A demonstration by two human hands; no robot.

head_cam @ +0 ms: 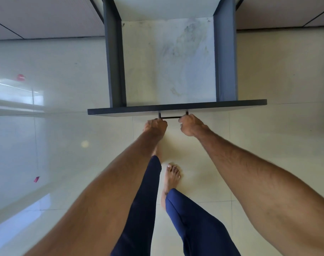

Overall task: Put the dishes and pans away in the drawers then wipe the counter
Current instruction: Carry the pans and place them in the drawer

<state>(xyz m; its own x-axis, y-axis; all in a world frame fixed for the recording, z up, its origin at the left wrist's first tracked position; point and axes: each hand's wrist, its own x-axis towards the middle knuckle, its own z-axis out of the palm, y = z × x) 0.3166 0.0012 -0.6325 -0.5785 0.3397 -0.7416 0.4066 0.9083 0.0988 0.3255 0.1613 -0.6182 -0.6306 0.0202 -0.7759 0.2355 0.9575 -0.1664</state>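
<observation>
A low drawer with dark grey sides and a scuffed white bottom stands pulled far out over the floor, with nothing inside it. Its dark front panel runs across the middle of the view. A thin black bar handle sits at the panel's centre. My left hand grips the handle's left end and my right hand grips its right end, both with fingers curled round the bar. No dishes or pans are in view.
Glossy cream floor tiles spread on both sides of the drawer. Closed cabinet fronts line the top of the view, left and right. My legs in dark blue trousers and a bare foot stand just behind the handle.
</observation>
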